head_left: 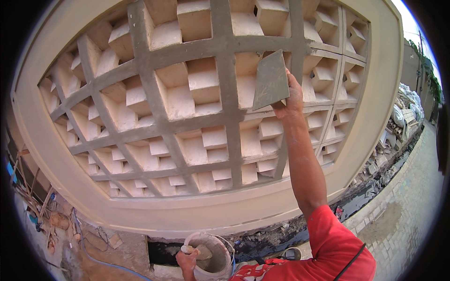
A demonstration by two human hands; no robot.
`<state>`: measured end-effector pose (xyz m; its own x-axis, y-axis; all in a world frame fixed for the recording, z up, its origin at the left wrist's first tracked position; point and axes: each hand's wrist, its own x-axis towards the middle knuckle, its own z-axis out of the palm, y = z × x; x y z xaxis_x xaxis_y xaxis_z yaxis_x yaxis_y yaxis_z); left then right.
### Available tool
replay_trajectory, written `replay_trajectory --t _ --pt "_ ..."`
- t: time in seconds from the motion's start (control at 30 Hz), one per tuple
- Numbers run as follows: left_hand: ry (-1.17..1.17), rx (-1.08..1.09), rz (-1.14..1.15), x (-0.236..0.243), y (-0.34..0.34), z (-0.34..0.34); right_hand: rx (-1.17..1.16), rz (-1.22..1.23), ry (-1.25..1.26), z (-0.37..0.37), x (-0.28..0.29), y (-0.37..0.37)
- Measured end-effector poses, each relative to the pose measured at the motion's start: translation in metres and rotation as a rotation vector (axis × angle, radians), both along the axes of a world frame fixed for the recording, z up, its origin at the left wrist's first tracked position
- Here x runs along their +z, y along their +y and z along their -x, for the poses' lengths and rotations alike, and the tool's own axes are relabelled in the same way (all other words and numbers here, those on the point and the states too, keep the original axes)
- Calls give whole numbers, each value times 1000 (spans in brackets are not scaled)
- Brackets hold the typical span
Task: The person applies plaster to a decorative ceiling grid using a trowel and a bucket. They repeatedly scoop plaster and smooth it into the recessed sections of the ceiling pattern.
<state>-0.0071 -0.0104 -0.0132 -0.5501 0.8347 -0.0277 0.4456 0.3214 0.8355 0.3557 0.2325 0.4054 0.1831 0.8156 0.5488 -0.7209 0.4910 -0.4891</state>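
Observation:
My right hand (292,99) is raised in front of a lattice of pale hollow blocks (176,100). Its fingers are closed on a flat trowel (271,83) with a grey, four-sided blade; any handle is hidden behind the blade and hand. Grey mortar (228,75) coats many of the joints between the blocks, while those at the right look paler. Low down, my left hand (187,263) grips the handle of a smaller pointing-type trowel (204,253). That blade lies over the opening of a round bucket (227,260) crusted with grey mortar.
A smooth cream frame (187,213) surrounds the lattice. Below it runs a dark trench (248,248) with rubble along its edge. A blue hose (105,263) crosses the ground at left, near scattered wood. To the right lie a paved path (412,187) and heaped debris (398,122).

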Motion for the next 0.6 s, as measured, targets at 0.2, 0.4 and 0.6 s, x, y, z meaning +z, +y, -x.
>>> replay_trajectory --t 0.2,0.4,0.6 --pt "10 42 -3 4 -7 2 -84 -24 -9 20 10 12" --pt "29 76 1 7 -10 -1 -124 -58 -20 33 21 11" --pt "14 79 -16 4 -8 0 -104 -20 -128 32 20 13"
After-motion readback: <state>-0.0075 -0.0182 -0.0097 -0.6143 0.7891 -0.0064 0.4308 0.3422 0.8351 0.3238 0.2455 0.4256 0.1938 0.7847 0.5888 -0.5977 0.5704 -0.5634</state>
